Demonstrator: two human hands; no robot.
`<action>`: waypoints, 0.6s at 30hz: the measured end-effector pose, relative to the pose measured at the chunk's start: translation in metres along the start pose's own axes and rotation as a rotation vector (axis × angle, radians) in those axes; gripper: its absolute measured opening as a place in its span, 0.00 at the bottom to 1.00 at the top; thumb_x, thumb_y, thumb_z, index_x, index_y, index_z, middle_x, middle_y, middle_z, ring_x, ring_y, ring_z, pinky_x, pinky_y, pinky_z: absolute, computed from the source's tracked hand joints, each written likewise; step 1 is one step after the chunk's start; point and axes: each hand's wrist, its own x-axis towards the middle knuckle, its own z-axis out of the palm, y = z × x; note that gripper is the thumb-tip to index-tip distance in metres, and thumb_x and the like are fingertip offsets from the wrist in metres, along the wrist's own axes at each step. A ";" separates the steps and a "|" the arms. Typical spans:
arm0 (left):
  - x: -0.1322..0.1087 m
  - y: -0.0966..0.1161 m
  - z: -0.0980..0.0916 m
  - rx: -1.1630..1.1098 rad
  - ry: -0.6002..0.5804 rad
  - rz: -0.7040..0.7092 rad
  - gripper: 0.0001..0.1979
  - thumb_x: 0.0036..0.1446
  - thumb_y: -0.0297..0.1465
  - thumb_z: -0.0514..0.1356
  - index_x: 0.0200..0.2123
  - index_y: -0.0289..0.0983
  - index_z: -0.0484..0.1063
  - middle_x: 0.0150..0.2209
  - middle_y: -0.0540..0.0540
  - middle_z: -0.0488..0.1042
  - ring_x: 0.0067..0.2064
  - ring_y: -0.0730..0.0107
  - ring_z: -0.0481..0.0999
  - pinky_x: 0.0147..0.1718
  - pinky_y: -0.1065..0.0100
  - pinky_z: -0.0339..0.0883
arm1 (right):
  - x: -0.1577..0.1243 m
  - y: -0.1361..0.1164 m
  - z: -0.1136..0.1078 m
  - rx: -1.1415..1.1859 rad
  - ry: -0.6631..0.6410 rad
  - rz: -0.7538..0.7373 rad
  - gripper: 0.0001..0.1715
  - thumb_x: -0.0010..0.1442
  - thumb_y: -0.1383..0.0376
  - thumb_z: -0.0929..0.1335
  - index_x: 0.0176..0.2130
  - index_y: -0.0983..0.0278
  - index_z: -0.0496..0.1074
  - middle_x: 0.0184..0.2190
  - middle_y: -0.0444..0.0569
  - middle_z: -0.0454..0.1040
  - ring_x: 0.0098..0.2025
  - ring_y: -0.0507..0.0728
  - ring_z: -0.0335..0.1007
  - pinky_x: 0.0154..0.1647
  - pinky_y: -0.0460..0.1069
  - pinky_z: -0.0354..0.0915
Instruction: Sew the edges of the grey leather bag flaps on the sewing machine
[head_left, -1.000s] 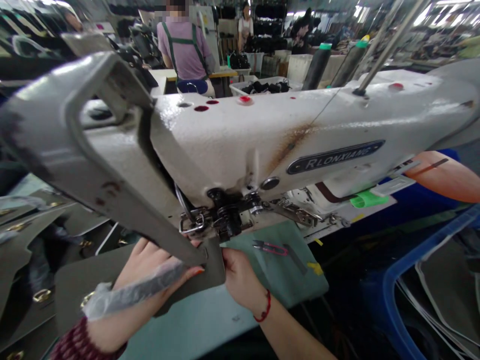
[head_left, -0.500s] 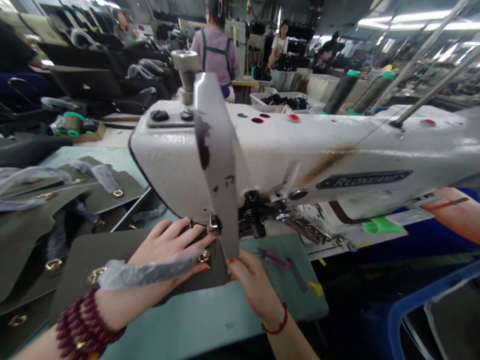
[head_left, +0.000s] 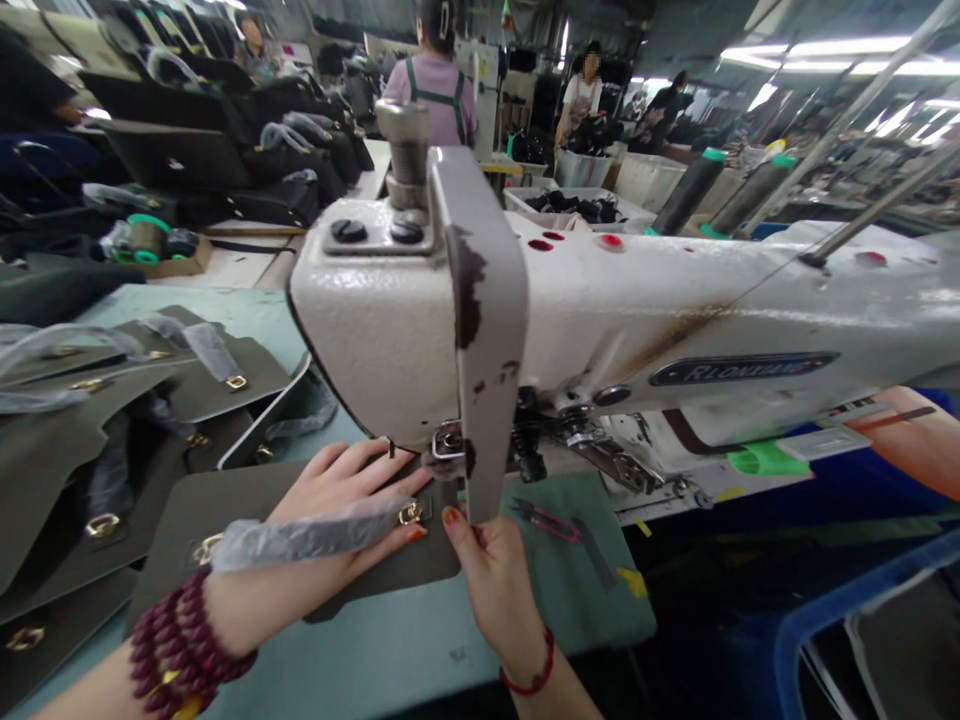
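My left hand (head_left: pixel 319 500) lies flat with fingers spread on a dark grey bag panel (head_left: pixel 217 497) under the head of a white sewing machine (head_left: pixel 367 345). A plastic-wrapped handle (head_left: pixel 300 545) with gold buckles on the panel arches over the back of that hand. My right hand (head_left: pixel 499 580) pinches the panel's right edge between thumb and fingers, beside the machine's worn metal lever (head_left: pixel 487 350). The needle area is mostly hidden behind the fingers and lever.
Similar panels with wrapped handles (head_left: pixel 214 355) are piled at left. Pink-handled thread snips (head_left: pixel 551 522) lie on the green table right of my right hand. A blue bin (head_left: pixel 787 640) stands at lower right. Thread cones (head_left: pixel 686 190) rise behind the machine. Several people work farther back.
The panel and my left hand have shifted slightly right. My right thumb has moved up onto the panel's edge. The view has shifted a little, so the machine head appears farther right.
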 end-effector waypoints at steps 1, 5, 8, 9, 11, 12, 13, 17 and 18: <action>0.000 -0.001 0.000 -0.008 0.012 0.010 0.20 0.64 0.43 0.53 0.56 0.46 0.69 0.53 0.45 0.75 0.52 0.51 0.71 0.49 0.54 0.61 | 0.000 0.000 0.000 -0.012 0.007 0.001 0.25 0.67 0.52 0.62 0.31 0.68 0.76 0.24 0.45 0.67 0.28 0.52 0.61 0.31 0.44 0.59; 0.004 -0.003 -0.003 -0.027 0.016 -0.011 0.18 0.64 0.42 0.53 0.54 0.46 0.71 0.48 0.45 0.77 0.48 0.51 0.72 0.46 0.54 0.62 | 0.005 -0.003 0.003 -0.050 0.055 -0.023 0.25 0.67 0.52 0.62 0.28 0.66 0.73 0.22 0.45 0.65 0.30 0.53 0.62 0.34 0.45 0.60; 0.007 -0.007 -0.004 -0.033 -0.033 -0.061 0.17 0.63 0.42 0.54 0.52 0.48 0.73 0.42 0.46 0.78 0.41 0.54 0.73 0.41 0.56 0.63 | 0.011 -0.004 0.004 -0.083 0.084 -0.033 0.24 0.66 0.52 0.63 0.30 0.65 0.75 0.22 0.46 0.66 0.32 0.55 0.64 0.34 0.45 0.61; 0.008 -0.009 -0.003 -0.042 -0.051 -0.071 0.16 0.63 0.42 0.54 0.51 0.49 0.73 0.39 0.47 0.78 0.38 0.55 0.72 0.40 0.56 0.63 | 0.013 -0.004 0.004 -0.092 0.090 -0.030 0.23 0.66 0.51 0.63 0.31 0.65 0.75 0.22 0.46 0.66 0.32 0.56 0.64 0.34 0.45 0.62; 0.008 -0.012 -0.001 -0.070 -0.072 -0.085 0.17 0.64 0.43 0.53 0.51 0.48 0.73 0.37 0.47 0.78 0.36 0.57 0.72 0.38 0.57 0.64 | 0.016 -0.004 0.004 -0.106 0.105 -0.020 0.23 0.65 0.51 0.63 0.31 0.65 0.75 0.22 0.46 0.65 0.32 0.56 0.65 0.33 0.46 0.62; 0.008 -0.013 0.001 -0.086 -0.073 -0.093 0.17 0.63 0.44 0.54 0.51 0.48 0.73 0.36 0.47 0.78 0.36 0.57 0.72 0.38 0.57 0.64 | 0.017 -0.003 0.004 -0.110 0.114 -0.015 0.23 0.65 0.51 0.64 0.31 0.65 0.75 0.21 0.46 0.65 0.32 0.56 0.64 0.33 0.46 0.62; 0.007 -0.014 0.003 -0.101 -0.069 -0.101 0.17 0.62 0.45 0.54 0.50 0.48 0.74 0.36 0.47 0.77 0.36 0.57 0.72 0.39 0.57 0.64 | 0.017 -0.003 0.004 -0.110 0.122 -0.011 0.22 0.65 0.52 0.64 0.30 0.65 0.74 0.21 0.46 0.64 0.31 0.56 0.64 0.33 0.46 0.62; 0.004 -0.014 0.008 -0.134 -0.067 -0.140 0.19 0.60 0.49 0.56 0.46 0.45 0.76 0.35 0.46 0.76 0.35 0.58 0.74 0.38 0.58 0.65 | 0.018 -0.004 0.004 -0.073 0.093 -0.024 0.24 0.66 0.53 0.63 0.25 0.65 0.69 0.20 0.43 0.61 0.28 0.52 0.60 0.33 0.45 0.61; 0.004 -0.013 0.008 -0.134 -0.074 -0.144 0.19 0.60 0.49 0.56 0.44 0.44 0.76 0.34 0.45 0.76 0.34 0.58 0.74 0.37 0.58 0.66 | 0.017 -0.004 0.004 -0.056 0.075 -0.028 0.25 0.67 0.53 0.62 0.24 0.65 0.68 0.21 0.43 0.60 0.27 0.52 0.58 0.32 0.45 0.61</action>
